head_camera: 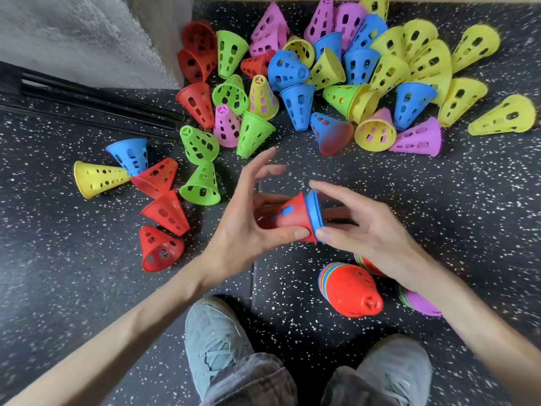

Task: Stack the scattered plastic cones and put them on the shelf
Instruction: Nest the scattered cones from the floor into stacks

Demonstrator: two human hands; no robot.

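Red cone [292, 219] nested over blue cone [315, 215], gripped by left hand [248, 227] at frame centre, blue rim pinched by right hand [360, 227], loose cones [336, 74] scattered across upper frame

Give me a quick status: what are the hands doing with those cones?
Left hand grips red cone; right hand pinches blue cone nested inside. Stacked cones lie nearby. Loose cones litter floor.

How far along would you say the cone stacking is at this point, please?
Early on. Done: a red-topped stack and a purple-topped one lie on the floor by the shoes. In hand: the left hand grips a red cone nested over a blue cone, whose rim the right hand pinches. Left: dozens of loose cones stay scattered, and no shelf is visible.
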